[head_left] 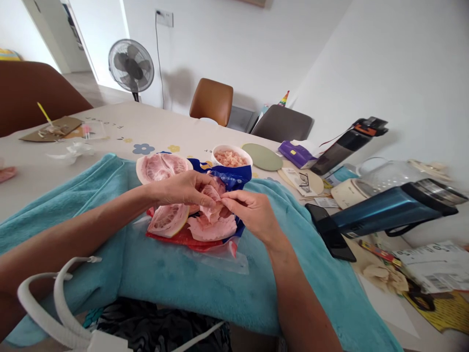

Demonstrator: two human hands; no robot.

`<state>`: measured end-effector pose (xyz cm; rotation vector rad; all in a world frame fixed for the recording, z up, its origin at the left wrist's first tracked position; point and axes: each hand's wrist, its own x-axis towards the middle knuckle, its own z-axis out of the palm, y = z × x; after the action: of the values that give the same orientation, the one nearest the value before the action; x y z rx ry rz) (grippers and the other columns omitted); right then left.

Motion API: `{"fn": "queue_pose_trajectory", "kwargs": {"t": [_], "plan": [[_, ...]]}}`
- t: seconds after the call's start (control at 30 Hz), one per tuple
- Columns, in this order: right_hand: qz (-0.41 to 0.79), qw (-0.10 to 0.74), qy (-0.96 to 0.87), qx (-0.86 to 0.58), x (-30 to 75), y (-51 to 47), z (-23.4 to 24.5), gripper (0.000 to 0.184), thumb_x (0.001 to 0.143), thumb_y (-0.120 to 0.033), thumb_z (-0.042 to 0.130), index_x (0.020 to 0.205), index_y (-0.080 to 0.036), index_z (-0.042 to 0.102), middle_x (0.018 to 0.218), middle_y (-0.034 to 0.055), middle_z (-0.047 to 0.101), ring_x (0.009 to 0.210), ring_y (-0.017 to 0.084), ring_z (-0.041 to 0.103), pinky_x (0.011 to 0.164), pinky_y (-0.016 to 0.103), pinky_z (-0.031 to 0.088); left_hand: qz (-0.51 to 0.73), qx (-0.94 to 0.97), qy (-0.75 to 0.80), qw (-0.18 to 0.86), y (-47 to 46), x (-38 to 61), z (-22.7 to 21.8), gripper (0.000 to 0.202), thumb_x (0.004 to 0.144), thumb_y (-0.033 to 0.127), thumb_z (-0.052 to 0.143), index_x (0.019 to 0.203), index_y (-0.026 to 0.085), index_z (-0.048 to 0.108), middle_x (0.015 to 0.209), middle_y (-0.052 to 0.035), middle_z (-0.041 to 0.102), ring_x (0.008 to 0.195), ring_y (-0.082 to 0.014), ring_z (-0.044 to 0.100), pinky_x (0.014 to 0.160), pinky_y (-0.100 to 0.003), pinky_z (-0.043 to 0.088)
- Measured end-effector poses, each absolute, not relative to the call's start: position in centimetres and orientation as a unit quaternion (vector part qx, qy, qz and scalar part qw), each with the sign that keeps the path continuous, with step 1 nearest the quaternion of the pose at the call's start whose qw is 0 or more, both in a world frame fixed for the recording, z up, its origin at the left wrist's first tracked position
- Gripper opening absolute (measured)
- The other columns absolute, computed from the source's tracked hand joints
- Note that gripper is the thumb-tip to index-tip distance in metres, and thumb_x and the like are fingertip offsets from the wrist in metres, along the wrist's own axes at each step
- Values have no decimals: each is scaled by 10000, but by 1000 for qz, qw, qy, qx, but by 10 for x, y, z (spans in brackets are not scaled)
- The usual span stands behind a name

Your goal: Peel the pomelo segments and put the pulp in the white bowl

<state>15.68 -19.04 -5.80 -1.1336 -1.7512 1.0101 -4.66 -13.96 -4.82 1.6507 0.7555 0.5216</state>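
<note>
My left hand [188, 189] pinches a pink pomelo segment [211, 206] by its pale membrane, from the left. From the right, my right hand [251, 212] grips the edge of the same segment between thumb and fingertips. Below it lies a piece of thick pomelo peel [212, 229]. A cut pomelo wedge [166, 220] rests to the left, and a larger pomelo piece [163, 166] sits behind my left wrist. All lie on a blue and red plastic bag [238, 178]. Beyond it stands a white bowl [249, 159] of loose pink pulp.
A teal towel [164, 278] covers the near table edge. To the right are a phone [330, 230], a blue bottle [388, 208], a black bottle [342, 146], glasses [304, 182] and a purple tissue pack [296, 154]. White cables [66, 298] hang at lower left.
</note>
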Motion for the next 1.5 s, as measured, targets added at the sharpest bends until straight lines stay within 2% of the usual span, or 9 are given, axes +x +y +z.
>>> {"fn": "queue_pose_trajectory", "kwargs": {"t": [0.2,0.3,0.47,0.57,0.7,1.03,1.23,1.4,1.5], "plan": [[176,346,-807,-445,148,-195,-61,200,817,-159,532,670,-221,652,678,3,651,620,135,551,619,288,400,189,735,329,562,-140,-48,-47,42,691,182,698,730,183,714,657,-13,662,624,-149,616,557,-234,455],[136,338,-816,-449,145,-195,-65,176,797,-144,506,663,-212,597,658,1,609,613,131,519,615,283,385,167,729,335,573,-140,-48,-47,64,688,190,698,746,173,717,662,-17,671,621,-139,610,545,-221,436],[304,347,-750,-475,150,-195,-62,131,796,-188,505,691,-198,584,628,-23,609,579,111,560,551,235,418,146,709,331,606,-140,-49,-42,141,694,254,735,800,173,690,656,17,636,544,-78,527,478,-183,358],[422,345,-697,-466,154,-195,-59,160,832,-296,533,764,-187,628,704,-2,672,639,133,636,585,244,490,146,703,337,610,-140,-51,-40,162,688,244,745,825,184,684,679,26,630,558,-71,524,483,-176,358],[488,328,-673,-448,155,-193,-59,169,800,-331,595,817,-177,661,755,18,701,684,154,664,634,272,523,138,723,348,581,-140,-52,-39,156,686,248,746,809,175,683,686,23,632,603,-86,553,512,-183,381],[312,326,-766,-458,143,-196,-69,130,731,-164,508,604,-185,526,538,-52,500,508,70,459,475,198,329,108,719,344,595,-139,-52,-46,101,690,204,712,768,151,677,666,20,651,624,-93,582,549,-181,411],[529,375,-624,-436,141,-199,-71,78,737,-220,534,664,-193,524,515,-58,580,468,101,606,455,185,425,138,678,294,659,-141,-52,-48,177,686,222,766,819,148,675,699,18,656,633,-95,603,585,-195,470],[680,419,-481,-363,135,-201,-77,119,711,-257,606,650,-185,533,499,-57,601,364,129,595,392,224,471,179,666,249,680,-140,-54,-49,179,689,158,773,846,159,687,816,0,672,715,-91,627,629,-184,488],[710,435,-433,-345,131,-201,-79,163,712,-271,629,626,-179,526,508,-49,610,339,127,582,374,235,491,179,678,244,670,-135,-56,-51,209,688,192,787,874,165,695,857,-15,678,742,-99,628,638,-187,493]]}}
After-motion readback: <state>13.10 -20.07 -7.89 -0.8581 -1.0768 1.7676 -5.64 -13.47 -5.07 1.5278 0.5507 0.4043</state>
